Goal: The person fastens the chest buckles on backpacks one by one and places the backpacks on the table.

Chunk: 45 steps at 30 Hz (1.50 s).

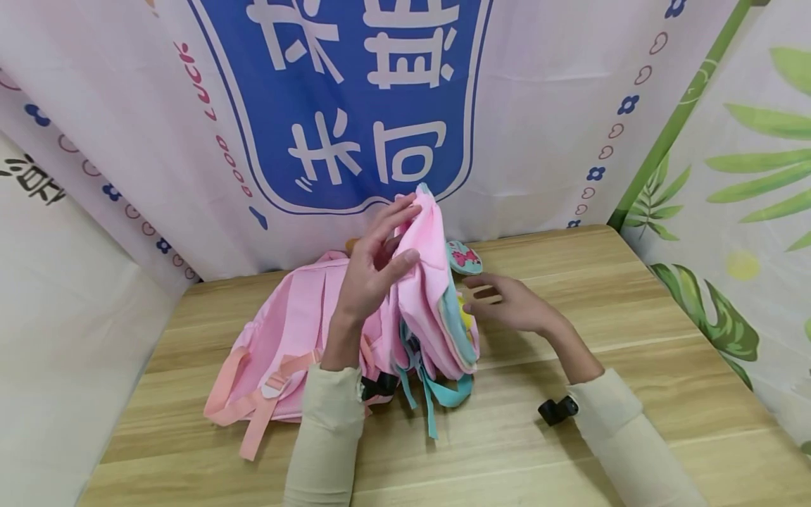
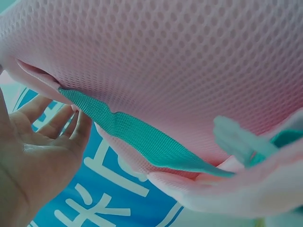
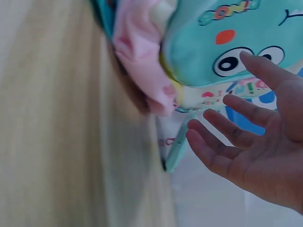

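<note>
A small pink and teal backpack (image 1: 426,282) stands upright between the hands, seen nearly edge-on in the head view. My left hand (image 1: 370,271) rests against its upper back side, fingers extended and thumb apart. In the left wrist view, the fingers meet the edge of the pink mesh back panel (image 2: 189,61), beside a teal strap (image 2: 137,137). On the other side, my right hand (image 1: 513,303) is spread near the front, apart from the bag. The right wrist view shows the teal front pocket (image 3: 208,52) with a cartoon face beyond the spread fingers.
A larger pink backpack (image 1: 298,310) with peach straps (image 1: 231,408) lies to the left, touching the small one. Behind the small bag is a round picture tag (image 1: 464,258). The wooden table (image 1: 633,303) ends at a printed curtain (image 1: 538,141).
</note>
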Available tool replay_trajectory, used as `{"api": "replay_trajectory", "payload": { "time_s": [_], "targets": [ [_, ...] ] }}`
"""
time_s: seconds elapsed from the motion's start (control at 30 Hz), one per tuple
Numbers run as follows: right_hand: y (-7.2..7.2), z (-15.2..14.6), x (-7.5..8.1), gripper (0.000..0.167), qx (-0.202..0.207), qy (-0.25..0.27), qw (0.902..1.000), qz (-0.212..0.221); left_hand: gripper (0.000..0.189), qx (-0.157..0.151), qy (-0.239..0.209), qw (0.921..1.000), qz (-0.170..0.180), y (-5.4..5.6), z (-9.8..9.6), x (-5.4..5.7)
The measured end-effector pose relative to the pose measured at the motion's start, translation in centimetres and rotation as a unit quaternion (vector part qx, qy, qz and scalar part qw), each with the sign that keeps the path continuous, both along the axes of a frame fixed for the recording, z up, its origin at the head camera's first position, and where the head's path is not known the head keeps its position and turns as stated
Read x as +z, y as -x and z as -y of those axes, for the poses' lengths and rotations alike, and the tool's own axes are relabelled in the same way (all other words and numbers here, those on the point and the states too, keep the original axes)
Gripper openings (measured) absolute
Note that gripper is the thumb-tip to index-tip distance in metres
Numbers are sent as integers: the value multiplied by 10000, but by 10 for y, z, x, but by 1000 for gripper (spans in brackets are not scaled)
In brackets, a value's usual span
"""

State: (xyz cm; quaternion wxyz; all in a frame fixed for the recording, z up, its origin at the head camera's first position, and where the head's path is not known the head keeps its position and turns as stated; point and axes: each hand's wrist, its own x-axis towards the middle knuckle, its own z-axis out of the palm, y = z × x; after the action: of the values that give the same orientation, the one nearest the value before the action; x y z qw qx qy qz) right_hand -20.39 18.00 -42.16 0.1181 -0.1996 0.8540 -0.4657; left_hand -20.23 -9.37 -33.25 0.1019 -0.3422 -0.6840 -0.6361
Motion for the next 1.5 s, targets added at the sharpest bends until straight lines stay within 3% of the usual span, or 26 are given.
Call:
{"api": "replay_trajectory", "payload": {
  "time_s": [0.13,0.47,0.63,0.77,0.93,1.17,1.33,1.5],
  "targets": [
    [-2,-6,11,58,-215,129,9996,-165,97,52,66,10000,40,-1,-8,-1],
    [-16,-17,48,56,-827,637,9934,-478,105,-35,-226,9997,63,-4,-28,-6],
    [-28,-15,64,51,-1148,955,9851,-859,109,45,-258,9995,183,-7,-38,-10],
    [-37,-11,74,46,-1278,1394,9746,-1198,111,-103,-237,9996,137,-8,-45,-13],
    [-44,-10,79,43,-1297,1965,9602,-1504,109,-230,208,9995,66,-9,-52,-17],
    [-50,-21,85,40,-1554,2602,9375,-1709,106,-71,1103,9936,220,-13,-59,-19],
    [-53,-30,89,38,-1629,2807,9293,-1764,91,-205,1523,9881,90,-14,-62,-23],
    [-53,-38,92,37,-1719,2812,9238,-1950,85,-247,2144,9763,-137,-14,-64,-24]
  ]
}}
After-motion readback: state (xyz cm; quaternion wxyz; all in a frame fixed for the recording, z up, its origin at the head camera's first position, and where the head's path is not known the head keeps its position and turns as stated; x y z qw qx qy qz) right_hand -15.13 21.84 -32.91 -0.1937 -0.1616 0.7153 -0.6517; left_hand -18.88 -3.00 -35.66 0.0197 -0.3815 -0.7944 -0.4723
